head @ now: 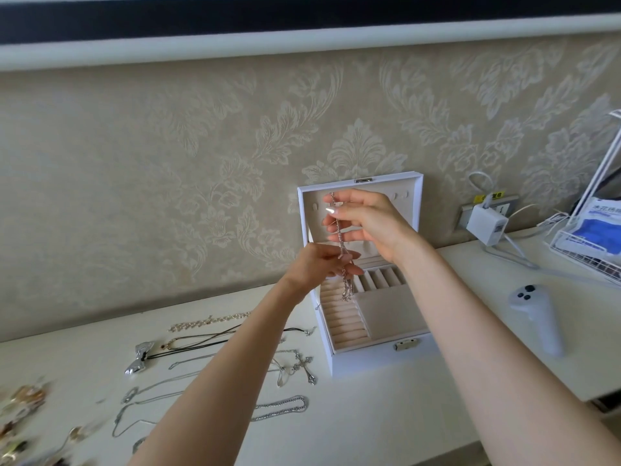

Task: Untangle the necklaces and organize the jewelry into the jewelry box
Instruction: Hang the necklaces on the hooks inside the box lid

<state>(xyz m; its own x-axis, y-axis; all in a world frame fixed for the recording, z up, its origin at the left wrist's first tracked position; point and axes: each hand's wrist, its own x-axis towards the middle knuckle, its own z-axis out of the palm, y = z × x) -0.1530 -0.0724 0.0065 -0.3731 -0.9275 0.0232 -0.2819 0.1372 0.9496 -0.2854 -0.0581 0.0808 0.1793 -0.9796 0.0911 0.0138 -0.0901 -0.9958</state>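
A silver chain necklace (343, 260) hangs upright in front of the open white jewelry box (379, 359). My right hand (366, 220) pinches its upper end near the hooks inside the raised lid (408, 196). My left hand (319, 265) pinches the chain lower down, and the tail dangles over the ring rolls. Left of the box, several necklaces lie on the white table: a cross pendant (302, 363), a thick silver chain (282, 406), a pearl strand (208, 320) and black cords (215, 341).
A silver bow piece (139, 359) and a blurred heap of small jewelry (23, 418) lie at the left. A white controller (537, 317) rests right of the box. A wall plug with charger (485, 223) and a wire rack (591, 243) stand at the far right.
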